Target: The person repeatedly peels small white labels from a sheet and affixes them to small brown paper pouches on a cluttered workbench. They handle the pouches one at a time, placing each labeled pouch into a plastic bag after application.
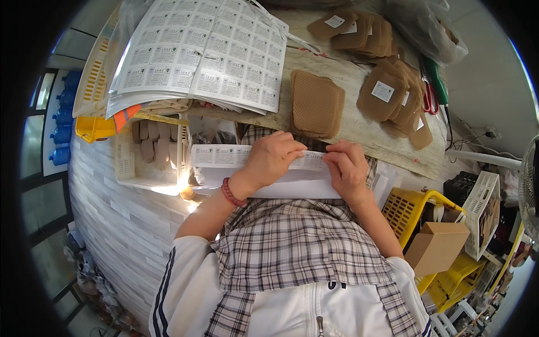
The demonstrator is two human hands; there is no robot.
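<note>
Over my lap, a sheet of white printed labels (222,154) is bent so that one row of labels faces up above its pale backing (292,188). My left hand (274,156) is closed on the sheet's upper edge near the middle, thumb and fingertips pinched together. At the sheet's right end, my right hand (347,168) pinches as well; whether a loose label is between its fingertips cannot be made out. Just beyond my hands, a stack of plain brown mesh-textured pads (315,104) lies at the table's near edge. To its right, brown pads with white labels (383,91) overlap in a pile.
More label sheets (205,53) cover the table's left side. Labelled pads (359,33) also lie at the back, near green-handled scissors or a tool (435,81). A cream crate (149,151) holds pads on the left; a yellow basket (407,210) and cardboard box (438,247) stand right.
</note>
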